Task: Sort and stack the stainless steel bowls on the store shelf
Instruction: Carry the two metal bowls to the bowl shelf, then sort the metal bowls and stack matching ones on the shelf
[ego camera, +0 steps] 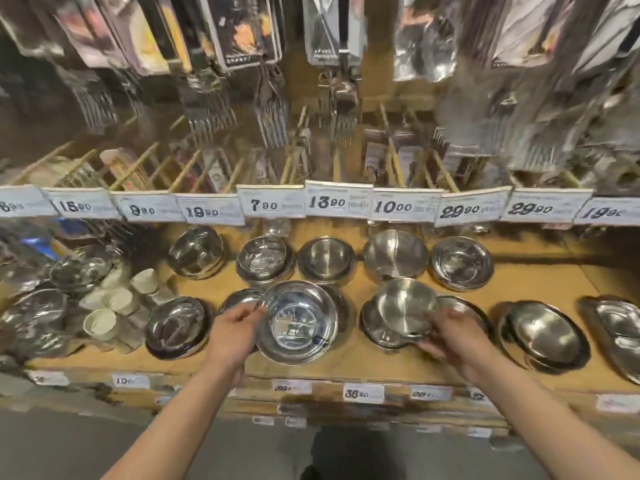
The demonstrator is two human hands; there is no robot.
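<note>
The left hand (232,328) pinched the wide bowl's (297,322) near-left rim. The right hand (450,336) gripped a tilted smaller bowl (406,308) by its near edge. Both bowls looked light, stiff and slippery, so the rims seemed the safest hold.

Price tags: I read a row of white price tags (339,202) along the upper rail.
Forks: packaged forks (273,116) hang above those tags.
Cups: small white cups (114,303) cluster below the tags, far left.
Lower labels: more labels (363,392) sit well below the tags.
</note>
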